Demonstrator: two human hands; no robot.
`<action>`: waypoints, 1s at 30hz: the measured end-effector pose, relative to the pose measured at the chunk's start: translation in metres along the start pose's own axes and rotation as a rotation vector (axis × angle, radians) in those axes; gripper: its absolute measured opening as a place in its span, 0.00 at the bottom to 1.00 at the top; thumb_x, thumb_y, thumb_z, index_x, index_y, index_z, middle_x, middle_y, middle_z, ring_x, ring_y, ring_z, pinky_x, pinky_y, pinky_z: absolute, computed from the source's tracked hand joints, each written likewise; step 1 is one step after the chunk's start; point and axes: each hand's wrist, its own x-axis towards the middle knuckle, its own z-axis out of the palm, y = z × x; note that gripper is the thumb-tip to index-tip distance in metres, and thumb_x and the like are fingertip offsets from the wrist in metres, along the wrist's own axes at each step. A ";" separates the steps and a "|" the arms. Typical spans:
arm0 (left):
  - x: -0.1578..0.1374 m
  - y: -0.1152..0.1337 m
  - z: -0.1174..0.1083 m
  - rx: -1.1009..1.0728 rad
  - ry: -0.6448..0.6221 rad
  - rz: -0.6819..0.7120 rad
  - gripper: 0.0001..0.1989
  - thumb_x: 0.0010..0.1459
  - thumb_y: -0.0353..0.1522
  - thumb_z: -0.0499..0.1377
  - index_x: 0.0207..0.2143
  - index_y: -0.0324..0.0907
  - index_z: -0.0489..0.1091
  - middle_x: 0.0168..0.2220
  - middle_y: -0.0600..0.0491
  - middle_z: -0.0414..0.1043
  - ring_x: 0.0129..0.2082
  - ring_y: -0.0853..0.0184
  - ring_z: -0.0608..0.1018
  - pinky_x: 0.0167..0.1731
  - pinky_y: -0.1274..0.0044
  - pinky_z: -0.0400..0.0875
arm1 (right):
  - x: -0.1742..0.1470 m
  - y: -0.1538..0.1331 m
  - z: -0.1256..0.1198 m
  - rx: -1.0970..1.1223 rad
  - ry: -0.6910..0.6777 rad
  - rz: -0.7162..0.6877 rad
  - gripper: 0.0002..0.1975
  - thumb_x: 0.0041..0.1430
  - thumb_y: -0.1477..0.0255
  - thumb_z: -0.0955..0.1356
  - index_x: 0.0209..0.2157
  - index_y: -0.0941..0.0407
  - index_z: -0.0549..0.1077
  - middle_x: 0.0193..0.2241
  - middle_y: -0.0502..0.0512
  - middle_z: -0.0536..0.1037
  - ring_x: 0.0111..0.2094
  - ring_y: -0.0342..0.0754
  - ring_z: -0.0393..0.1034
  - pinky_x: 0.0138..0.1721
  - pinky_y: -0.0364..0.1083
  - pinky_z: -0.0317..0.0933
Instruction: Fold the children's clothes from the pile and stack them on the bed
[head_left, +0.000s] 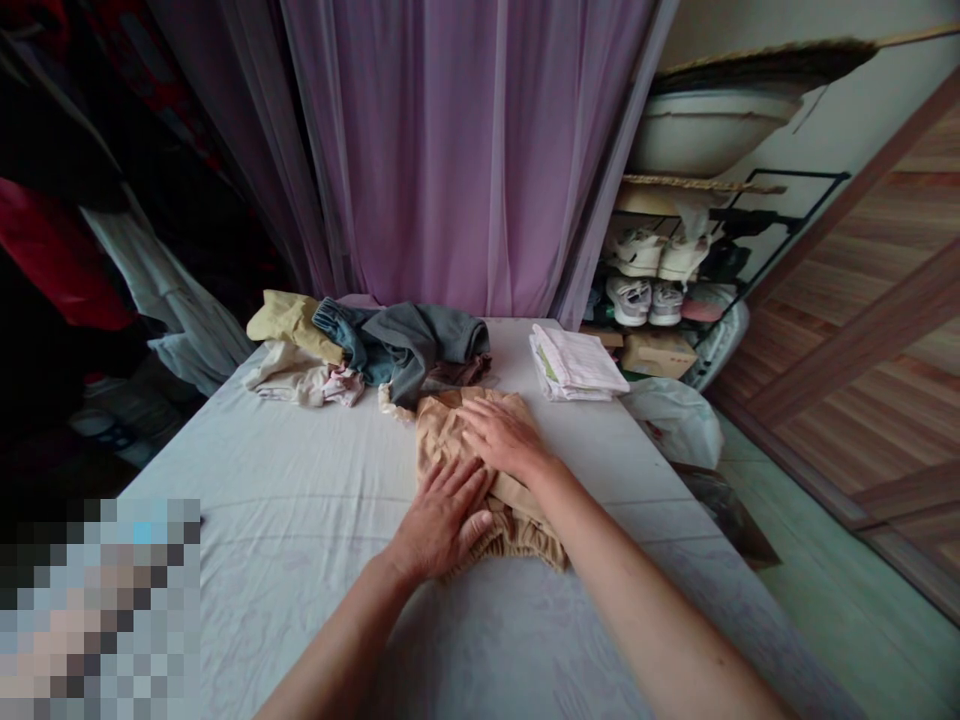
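A tan garment (517, 535) with a gathered elastic edge lies on the table in front of me, folded into a compact bundle. My left hand (442, 515) rests flat on its near left part, fingers spread. Farther up, my right hand (502, 437) lies across the upper right part with its fingers stretched out. Both palms touch the cloth, and neither hand grips it. Just beyond the bundle sits a heap of loose clothes, with a dark grey garment (420, 345) on top and a yellow one (289, 322) at its left.
A folded white cloth stack (577, 362) lies at the table's far right. The table (300, 480) has a pale cover. Purple curtains (465, 150) hang behind it. To the right stand a shoe rack with sneakers (637, 250) and a wooden door (862, 380). Clothes hang at left.
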 end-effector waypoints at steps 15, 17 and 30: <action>-0.013 -0.002 0.015 -0.064 0.273 -0.087 0.20 0.67 0.42 0.49 0.42 0.45 0.79 0.59 0.45 0.67 0.62 0.54 0.66 0.61 0.57 0.62 | 0.025 0.028 -0.006 -0.015 -0.097 0.541 0.20 0.64 0.58 0.60 0.34 0.52 0.81 0.35 0.57 0.82 0.40 0.52 0.75 0.40 0.45 0.64; -0.013 -0.001 0.016 -0.052 0.275 -0.074 0.19 0.66 0.41 0.49 0.42 0.45 0.79 0.59 0.45 0.68 0.62 0.54 0.66 0.61 0.57 0.62 | 0.034 0.029 -0.006 -0.010 -0.158 0.529 0.20 0.60 0.55 0.64 0.29 0.51 0.81 0.31 0.54 0.82 0.35 0.51 0.75 0.36 0.44 0.63; -0.014 0.000 0.016 -0.045 0.271 -0.078 0.18 0.66 0.40 0.50 0.42 0.45 0.78 0.59 0.44 0.67 0.62 0.53 0.65 0.61 0.56 0.61 | 0.046 0.018 -0.013 -0.121 -0.222 0.463 0.12 0.55 0.60 0.67 0.30 0.49 0.82 0.42 0.56 0.81 0.45 0.55 0.74 0.45 0.49 0.63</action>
